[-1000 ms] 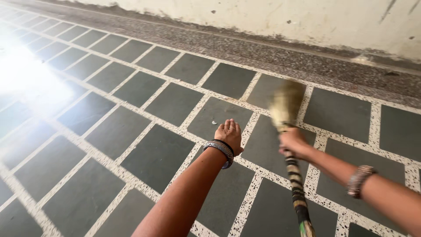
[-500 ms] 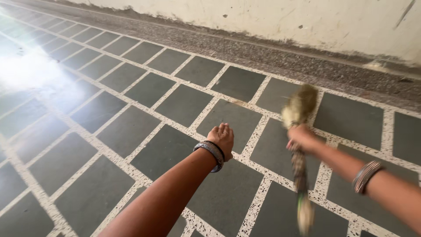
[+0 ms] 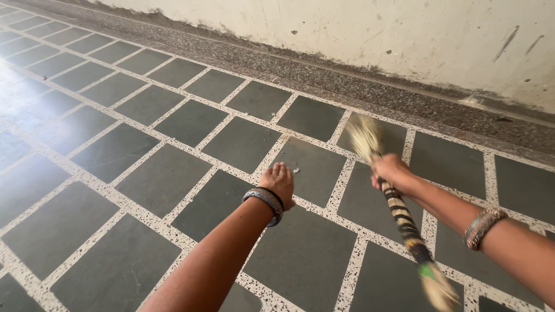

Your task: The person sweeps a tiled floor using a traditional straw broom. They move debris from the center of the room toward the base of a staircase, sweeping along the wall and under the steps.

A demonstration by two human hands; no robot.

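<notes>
Head view: right hand (image 3: pixel 391 171) fingers clamped on broom (image 3: pixel 399 214); left hand (image 3: pixel 278 180) empty, fingers together, above tiled floor (image 3: pixel 162 179).

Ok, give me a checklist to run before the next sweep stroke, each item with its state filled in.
1. Right hand closed on the broom: ok.
2. Bristle end low over the dark tile near the wall: ok; contact with the floor cannot tell, it is blurred.
3. Left hand empty and apart from the broom: ok.
4. Small debris on the tile just ahead of the left hand: not ok, unswept.
5. Speckled border strip along the wall free of obstacles: ok.
6. Bangles clear of the broom handle: ok.
</notes>
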